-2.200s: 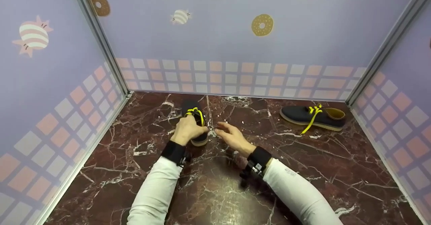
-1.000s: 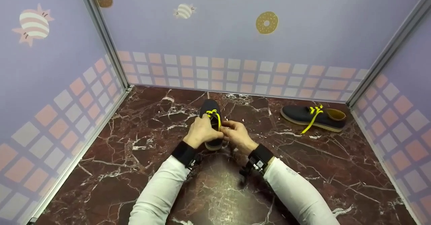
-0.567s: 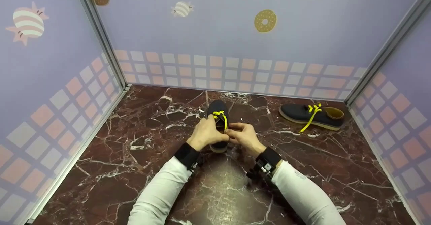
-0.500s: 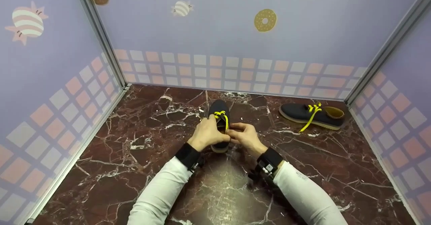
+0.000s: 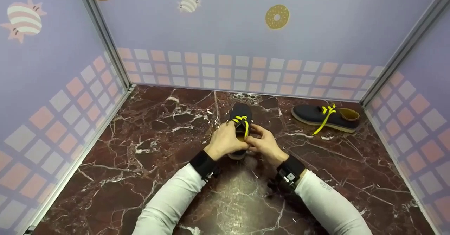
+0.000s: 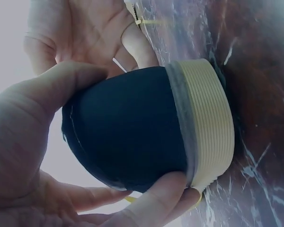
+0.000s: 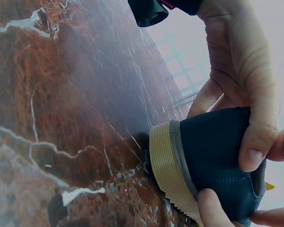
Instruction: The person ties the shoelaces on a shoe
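Note:
In the head view a dark shoe with yellow laces stands on the floor, toe pointing away from me. My left hand grips its left side, thumb over the heel collar. My right hand holds its right side, the thumbs nearly meeting at the heel. The left wrist view shows the dark heel and ribbed cream sole close up. From the right wrist view, the left thumb presses the collar and a right fingertip lies low on the side. A loose lace end hangs toward the right hand.
A second dark shoe with yellow laces lies to the right by the back wall, toe pointing left. Patterned purple wall panels enclose the reddish marble floor at the back and both sides.
The shoe has moved to the right under my left hand. My right hand, apart from it at first, has come onto its right side. The second shoe keeps its place.

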Action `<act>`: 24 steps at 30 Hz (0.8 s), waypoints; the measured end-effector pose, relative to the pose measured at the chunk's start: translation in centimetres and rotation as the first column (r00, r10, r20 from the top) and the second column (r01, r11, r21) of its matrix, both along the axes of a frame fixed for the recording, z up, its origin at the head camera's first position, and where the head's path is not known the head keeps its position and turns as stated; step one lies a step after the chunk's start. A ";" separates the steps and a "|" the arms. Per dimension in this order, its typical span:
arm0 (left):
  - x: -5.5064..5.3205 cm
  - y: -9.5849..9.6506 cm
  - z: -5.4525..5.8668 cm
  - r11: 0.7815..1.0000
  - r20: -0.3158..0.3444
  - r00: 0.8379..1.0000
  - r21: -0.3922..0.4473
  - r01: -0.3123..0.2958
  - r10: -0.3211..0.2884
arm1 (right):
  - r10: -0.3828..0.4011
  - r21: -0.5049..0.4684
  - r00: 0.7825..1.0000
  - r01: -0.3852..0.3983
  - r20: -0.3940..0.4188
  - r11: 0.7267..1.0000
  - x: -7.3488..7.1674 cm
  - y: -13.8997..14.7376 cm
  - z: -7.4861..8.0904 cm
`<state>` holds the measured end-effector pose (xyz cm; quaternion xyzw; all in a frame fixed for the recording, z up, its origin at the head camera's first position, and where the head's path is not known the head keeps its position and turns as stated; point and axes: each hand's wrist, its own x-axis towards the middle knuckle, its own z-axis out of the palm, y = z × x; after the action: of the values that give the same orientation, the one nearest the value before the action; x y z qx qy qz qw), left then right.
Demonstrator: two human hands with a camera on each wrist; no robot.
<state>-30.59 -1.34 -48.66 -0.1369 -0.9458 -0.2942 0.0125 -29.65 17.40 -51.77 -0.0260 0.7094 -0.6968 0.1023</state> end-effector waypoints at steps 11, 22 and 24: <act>0.5 0.6 -0.2 0.999 0.009 0.999 -0.014 0.031 -0.030 | -0.021 0.070 0.999 0.024 -0.035 0.997 0.6 0.9 0.0; 2.1 1.4 -0.3 0.995 0.070 0.993 0.018 0.097 -0.098 | 0.002 0.078 1.000 0.000 -0.018 0.997 2.1 2.5 -0.2; 2.4 1.4 -0.4 0.993 0.077 0.990 0.027 0.116 -0.117 | 0.008 0.093 1.000 -0.006 -0.023 0.996 2.4 2.8 -0.2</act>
<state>-28.14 0.07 -49.03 -0.1801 -0.9326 -0.3101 -0.0402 -27.29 20.23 -51.99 -0.0317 0.7420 -0.6625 0.0977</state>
